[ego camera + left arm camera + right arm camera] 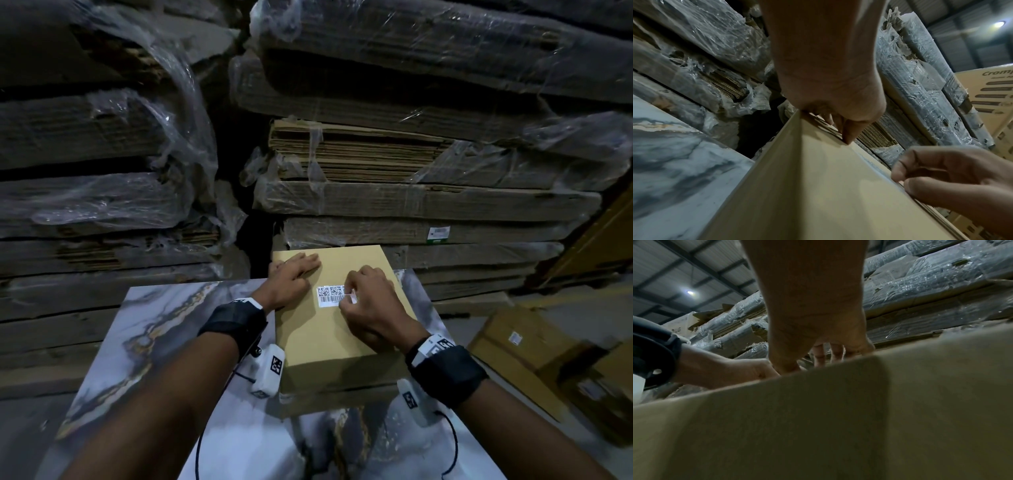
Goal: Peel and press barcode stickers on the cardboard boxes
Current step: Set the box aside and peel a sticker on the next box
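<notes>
Your left hand [289, 277] lies flat, fingers straight, on the cardboard box [335, 329] on the marbled bench [144, 325]. Your right hand [371, 305] seems to pinch the barcode sticker [330, 296] by its right edge, the rest lying on the box top.

— What sort of place is this?
— A warehouse or packing store. Bundles of flattened cardboard [359, 154], wrapped in clear plastic film [178, 113], are stacked high right behind the marbled worktop [164, 329].
— Anything overhead?
— Yes: a ribbed metal roof [674, 269] on dark beams, with one ceiling lamp [689, 292] glowing.
— And goods?
— Brown cartons [534, 349] with small white labels sit on the floor to the right, and a big printed carton [990, 100] stands beside the wrapped stacks.
</notes>
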The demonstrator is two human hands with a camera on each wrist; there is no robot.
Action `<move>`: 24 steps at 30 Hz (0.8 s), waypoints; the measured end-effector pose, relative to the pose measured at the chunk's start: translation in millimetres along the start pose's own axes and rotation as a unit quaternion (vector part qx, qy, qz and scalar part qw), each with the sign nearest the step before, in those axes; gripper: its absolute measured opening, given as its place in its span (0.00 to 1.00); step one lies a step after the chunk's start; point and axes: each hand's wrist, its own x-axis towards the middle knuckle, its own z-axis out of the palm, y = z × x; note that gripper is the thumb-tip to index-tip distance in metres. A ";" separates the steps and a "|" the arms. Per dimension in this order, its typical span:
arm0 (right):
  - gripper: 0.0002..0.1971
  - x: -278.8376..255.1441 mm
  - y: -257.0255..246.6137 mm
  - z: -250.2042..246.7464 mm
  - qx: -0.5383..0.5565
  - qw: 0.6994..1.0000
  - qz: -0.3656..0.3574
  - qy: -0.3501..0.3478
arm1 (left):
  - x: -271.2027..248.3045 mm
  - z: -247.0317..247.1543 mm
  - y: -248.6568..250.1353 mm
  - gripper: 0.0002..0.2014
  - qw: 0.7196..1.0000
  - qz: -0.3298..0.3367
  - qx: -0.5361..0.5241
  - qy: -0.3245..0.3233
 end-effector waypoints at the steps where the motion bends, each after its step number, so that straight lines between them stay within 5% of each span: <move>1: 0.08 4.1 -4.1 -1.7 -0.002 1.000 -0.018 -0.023 | 0.0 -0.4 0.5 0.38 1.000 0.002 -0.002 -0.001; 5: 0.27 22.1 -21.8 1.5 -0.039 0.985 -0.105 -0.128 | 0.1 0.0 -2.0 0.36 1.000 0.005 0.016 -0.009; 8: 0.31 31.5 -21.8 -0.2 -0.058 0.979 -0.124 -0.153 | -1.6 -3.3 3.1 0.37 1.000 0.000 -0.015 -0.021; 24: 0.10 43.1 -15.6 -4.7 -0.031 0.972 -0.180 -0.150 | -4.0 -6.6 14.1 0.40 0.999 -0.011 -0.021 -0.027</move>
